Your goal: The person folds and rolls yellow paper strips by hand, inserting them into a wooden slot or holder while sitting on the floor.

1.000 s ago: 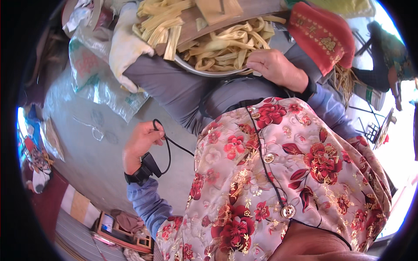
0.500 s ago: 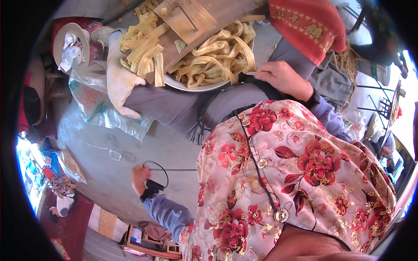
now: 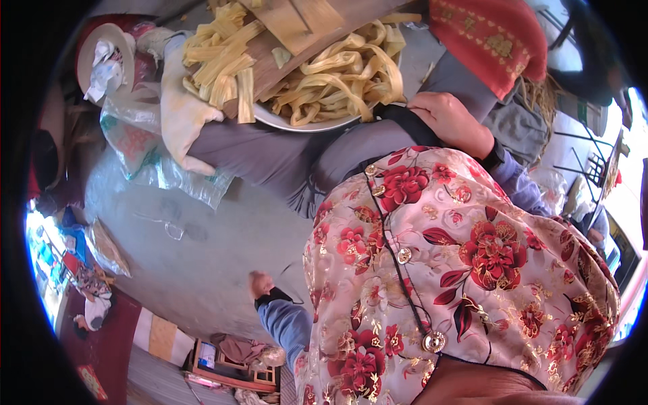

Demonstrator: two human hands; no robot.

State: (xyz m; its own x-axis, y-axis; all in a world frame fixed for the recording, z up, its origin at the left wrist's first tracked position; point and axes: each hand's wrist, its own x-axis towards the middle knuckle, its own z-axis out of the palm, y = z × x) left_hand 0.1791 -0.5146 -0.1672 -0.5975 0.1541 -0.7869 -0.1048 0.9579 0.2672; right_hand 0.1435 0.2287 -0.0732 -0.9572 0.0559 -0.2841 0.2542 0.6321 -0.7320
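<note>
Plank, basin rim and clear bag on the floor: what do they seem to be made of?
Plank: probably wood, matte, judging by its brown, uneven tone.
Basin rim: pale, smooth and faintly shiny, so perhaps metal or enamel; plastic can't be ruled out.
Clear bag: thin, glossy plastic film, see-through, with creases that catch the light.

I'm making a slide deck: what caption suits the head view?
Right hand near a bowl of yellowish strips, left hand beside a floral top.
</note>
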